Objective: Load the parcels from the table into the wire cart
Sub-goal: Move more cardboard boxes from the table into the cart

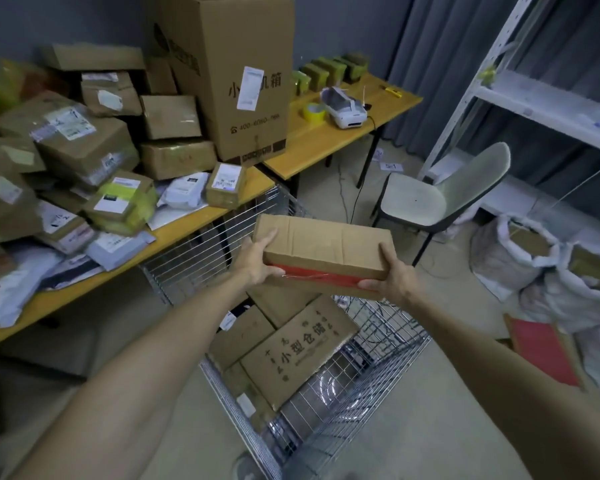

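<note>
A flat brown cardboard parcel point(326, 249) with red tape along its near edge hangs in the air above the wire cart point(388, 368). My left hand point(255, 259) grips its left end and my right hand point(390, 278) grips its right end. Inside the cart lie several brown boxes, the largest point(300, 351) printed with black characters. To the left, the wooden table point(184, 228) is heaped with many parcels, among them a small labelled box point(226, 185) near the table's right end and a yellow-green taped parcel point(125, 202).
A tall carton point(232, 74) stands at the table's far end. Behind it a second table point(329, 136) carries a tape roll and a label printer. A chair point(440, 199), white shelving point(534, 102) and filled sacks point(530, 258) stand at the right.
</note>
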